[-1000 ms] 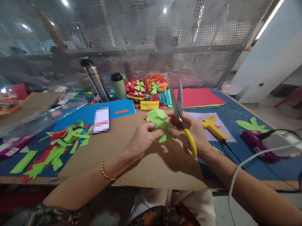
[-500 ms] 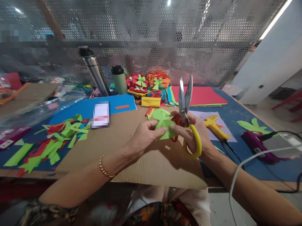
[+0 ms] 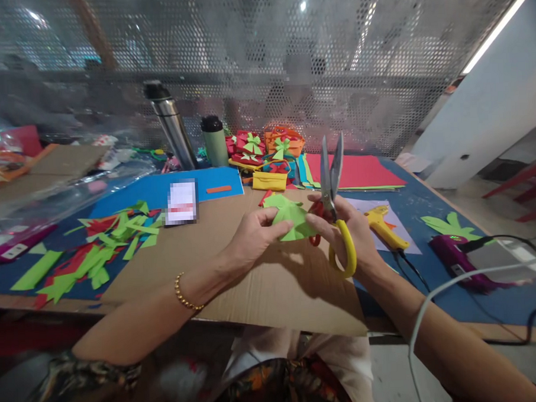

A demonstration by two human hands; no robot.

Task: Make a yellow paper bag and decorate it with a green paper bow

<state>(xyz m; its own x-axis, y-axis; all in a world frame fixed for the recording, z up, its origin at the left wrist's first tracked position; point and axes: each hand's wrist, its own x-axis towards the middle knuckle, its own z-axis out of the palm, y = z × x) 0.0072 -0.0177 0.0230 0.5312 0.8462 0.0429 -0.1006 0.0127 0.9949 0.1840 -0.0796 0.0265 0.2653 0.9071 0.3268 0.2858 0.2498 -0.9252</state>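
Pinching the green paper (image 3: 294, 222) between thumb and fingers of our left hand (image 3: 250, 237), we hold it above the cardboard (image 3: 258, 290), and a tight grip there could crease its thin folds. Our right hand (image 3: 356, 230) grips the scissors (image 3: 328, 199) by the handles while its fingertips reach the paper's edge; this double duty could let the layers slip or tear. The blades point up and away, slightly parted, so a turn of the wrist could nick the paper or a finger. Just beyond the right hand, the yellow glue gun (image 3: 387, 228) lies on a pale sheet (image 3: 409, 240); we cannot tell if it is hot, but a careless elbow might catch its cable (image 3: 410, 265). The white cord (image 3: 436, 291) runs across by our right forearm and could snag, dragging things on the table (image 3: 411, 211).
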